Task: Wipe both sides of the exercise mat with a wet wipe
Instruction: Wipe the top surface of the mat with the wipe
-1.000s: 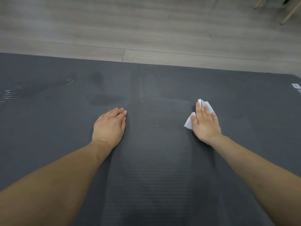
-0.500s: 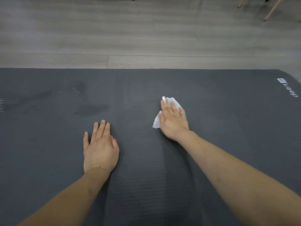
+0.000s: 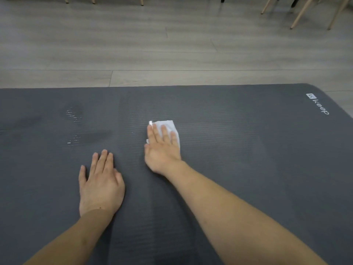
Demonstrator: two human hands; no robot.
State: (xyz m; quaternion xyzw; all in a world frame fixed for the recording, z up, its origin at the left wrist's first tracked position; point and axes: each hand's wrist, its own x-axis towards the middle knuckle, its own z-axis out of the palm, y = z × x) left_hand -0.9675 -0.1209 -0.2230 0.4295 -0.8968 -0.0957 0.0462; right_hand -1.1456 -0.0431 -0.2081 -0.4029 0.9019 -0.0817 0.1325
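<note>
Pressing flat, the right hand (image 3: 162, 150) half hides the wet wipe (image 3: 168, 127); left hand (image 3: 100, 184) flat.

From my feed the light is soft, even and fairly dim, with only faint shadows beside each forearm, small glints on wet streaks of the mat (image 3: 248, 169), slight overall softness, and wide-angle bending at the edges.

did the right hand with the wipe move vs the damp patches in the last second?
Yes. The right hand, pressing the wet wipe, slid left toward the damp patches on the mat.
</note>
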